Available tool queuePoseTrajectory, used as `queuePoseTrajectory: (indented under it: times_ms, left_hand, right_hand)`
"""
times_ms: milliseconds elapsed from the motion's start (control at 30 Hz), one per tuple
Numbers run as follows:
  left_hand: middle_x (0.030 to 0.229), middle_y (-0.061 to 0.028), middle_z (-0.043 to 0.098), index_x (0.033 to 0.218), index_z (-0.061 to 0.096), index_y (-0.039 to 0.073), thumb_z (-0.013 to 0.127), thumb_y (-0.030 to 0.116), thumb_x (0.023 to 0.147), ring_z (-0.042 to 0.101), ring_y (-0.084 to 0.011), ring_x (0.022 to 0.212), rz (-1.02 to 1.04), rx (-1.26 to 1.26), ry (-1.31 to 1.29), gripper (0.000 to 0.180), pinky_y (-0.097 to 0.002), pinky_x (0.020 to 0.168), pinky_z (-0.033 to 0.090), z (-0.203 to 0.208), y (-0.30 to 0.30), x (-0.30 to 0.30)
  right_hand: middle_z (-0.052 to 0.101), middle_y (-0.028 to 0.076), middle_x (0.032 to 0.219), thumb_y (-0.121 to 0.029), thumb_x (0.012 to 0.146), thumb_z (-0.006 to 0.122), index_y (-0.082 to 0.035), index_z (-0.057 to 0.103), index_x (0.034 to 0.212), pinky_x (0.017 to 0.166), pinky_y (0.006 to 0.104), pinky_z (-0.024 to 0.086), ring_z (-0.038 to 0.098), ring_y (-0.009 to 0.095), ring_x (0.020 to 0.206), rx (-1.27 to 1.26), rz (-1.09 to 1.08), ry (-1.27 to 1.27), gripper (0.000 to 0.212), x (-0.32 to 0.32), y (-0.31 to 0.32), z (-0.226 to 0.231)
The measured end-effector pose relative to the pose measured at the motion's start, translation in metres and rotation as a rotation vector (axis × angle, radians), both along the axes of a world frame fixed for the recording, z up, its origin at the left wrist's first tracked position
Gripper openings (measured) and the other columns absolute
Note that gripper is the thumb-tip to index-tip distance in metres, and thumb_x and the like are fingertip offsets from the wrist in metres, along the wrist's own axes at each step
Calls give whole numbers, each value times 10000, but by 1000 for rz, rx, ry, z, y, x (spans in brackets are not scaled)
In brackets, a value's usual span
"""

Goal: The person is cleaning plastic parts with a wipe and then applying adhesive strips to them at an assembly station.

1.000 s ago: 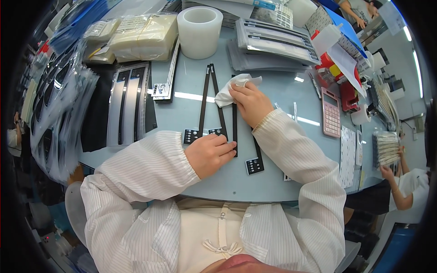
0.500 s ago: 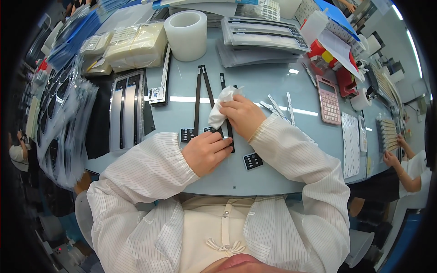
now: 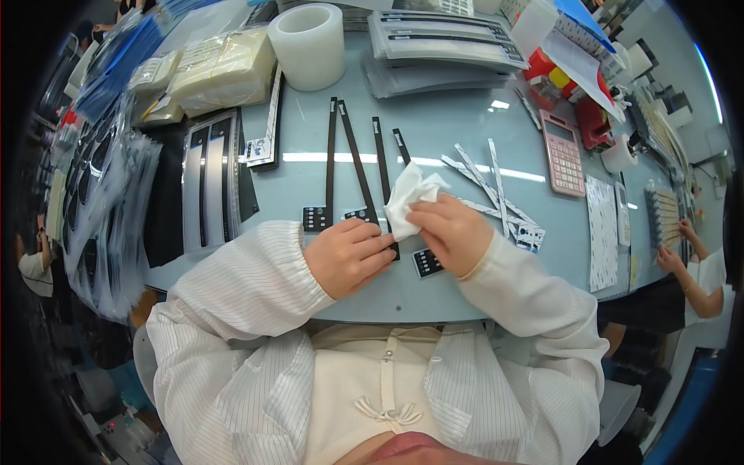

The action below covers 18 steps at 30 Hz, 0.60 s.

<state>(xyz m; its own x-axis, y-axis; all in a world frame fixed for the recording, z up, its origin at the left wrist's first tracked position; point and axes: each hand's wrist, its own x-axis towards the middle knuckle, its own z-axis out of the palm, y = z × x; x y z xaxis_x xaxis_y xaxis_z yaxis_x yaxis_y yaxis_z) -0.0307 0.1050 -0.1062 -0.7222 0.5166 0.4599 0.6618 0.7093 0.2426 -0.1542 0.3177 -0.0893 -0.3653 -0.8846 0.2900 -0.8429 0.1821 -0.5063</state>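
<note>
A crumpled white tissue (image 3: 411, 200) is pinched in my right hand (image 3: 456, 232). It lies over the lower part of the rightmost black strip (image 3: 401, 146), just right of the neighbouring black strip (image 3: 381, 159). My left hand (image 3: 350, 256) rests on the table with its fingers stretched over the lower ends of the middle strips, which it partly hides. Farther left lie two more thin black strips, one upright (image 3: 331, 159) and one slanted (image 3: 354, 159). A small black panel with white marks (image 3: 427, 262) shows below my right hand.
Patterned paper strips (image 3: 497, 182) lie crossed to the right, before a pink calculator (image 3: 563, 153). A translucent film roll (image 3: 307, 50) and stacked sleeved strips (image 3: 446, 39) stand behind. Bagged stacks (image 3: 225, 70) and plastic sleeves (image 3: 112, 209) sit left. Another person's hands (image 3: 673, 260) work far right.
My right hand has moved right and slightly down with the tissue, uncovering more of the strip beside it. My left hand stays nearly in place. The view has shifted a little.
</note>
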Motion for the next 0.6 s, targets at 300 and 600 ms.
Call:
queuePoseTrajectory:
  times_ms: [300,600]
  left_hand:
    - [1076,-110,701,960,701,50,744,48,735,659,-264,935,-44,140,-87,230,-375,815,524,11,-3,-5]
    - [1148,-126,678,1085,672,43,690,26,800,625,-322,1055,244,114,-81,285,-407,874,503,27,-42,-61]
  right_hand:
    - [665,143,1144,50,772,675,-4,663,1069,891,398,516,607,355,1079,-258,-108,19,302,-22,-8,-17]
    - [657,126,1017,40,762,687,-11,675,986,814,387,518,612,325,959,-43,-382,199,230,-29,42,-12]
